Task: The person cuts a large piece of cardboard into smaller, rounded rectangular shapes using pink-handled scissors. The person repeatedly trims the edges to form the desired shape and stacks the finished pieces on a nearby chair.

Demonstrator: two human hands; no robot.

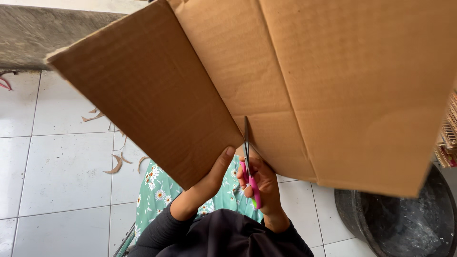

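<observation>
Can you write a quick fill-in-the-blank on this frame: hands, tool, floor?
1. The right hand holds scissors with ____ handles.
2. The left hand grips the lower edge of a large flat brown ____ sheet.
3. Curled brown offcuts lie on the white ____ floor.
4. The scissors' blades enter the sheet from its ____ edge.

Missing words: pink; cardboard; tiled; lower
</observation>
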